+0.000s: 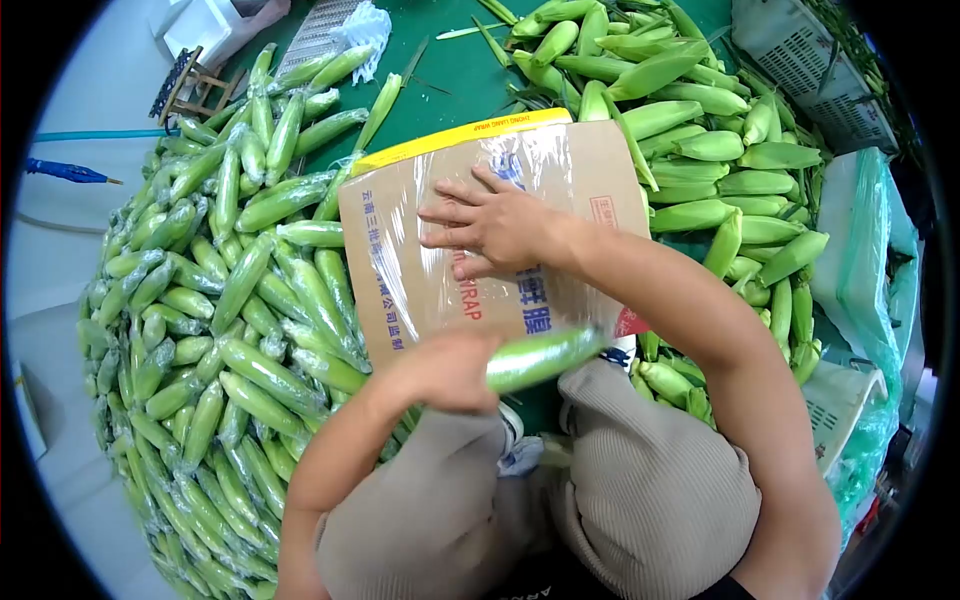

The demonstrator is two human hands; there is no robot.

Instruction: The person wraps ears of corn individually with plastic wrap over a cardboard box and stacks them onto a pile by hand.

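Observation:
A husked-on ear of corn (548,360) in shiny clear film is in my left hand (445,368), low over the near edge of a cardboard box (410,265). The fingers of that hand curl round one end of the ear, slightly blurred. My right hand (500,228) lies flat on the box top with its fingers spread, on clear film stretched over the cardboard. Along the box's far edge runs a yellow strip (450,143) with printed letters.
Film-wrapped ears of corn (265,375) form a large heap at left. Unwrapped ears in green husks (710,145) are piled at right and beyond the box. Plastic crates (805,75) stand at far right, a small wooden stool (195,85) at back left.

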